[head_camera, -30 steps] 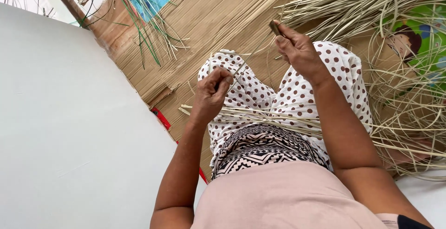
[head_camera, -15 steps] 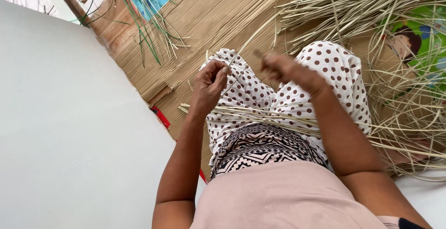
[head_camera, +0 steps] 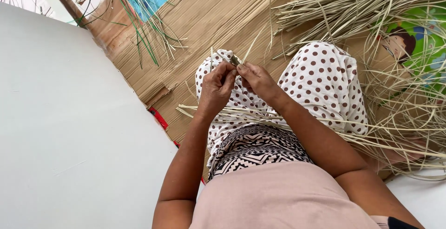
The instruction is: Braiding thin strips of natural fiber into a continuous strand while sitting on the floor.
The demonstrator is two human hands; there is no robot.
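Spreading under everything is a woven mat (head_camera: 218, 19), tan, ribbed in fine straight rows, its near edge running along a smooth white wall (head_camera: 69, 131). Beyond the mat's far edge lies a play sheet (head_camera: 418, 33) printed in bright green and blue. Heaped on the mat to the right is a loose pile of dried reed strips (head_camera: 371, 10), pale straw in colour, flat, long and curling, too many to count; a few of them cross the lap. On the mat's far left corner lie some thin green blades (head_camera: 144, 33). The person sits on the mat with two knees drawn up in white cloth with brown dots (head_camera: 325, 80).

Above the left knee the two hands meet. The left hand (head_camera: 214, 89) and the right hand (head_camera: 258, 81) are drawn together, fingertips pinching one narrow reed strip (head_camera: 234, 60) between them. It is a single flat, dull straw-brown sliver, short where it shows, its end poking up just past the fingertips; the rest is hidden in the grip.
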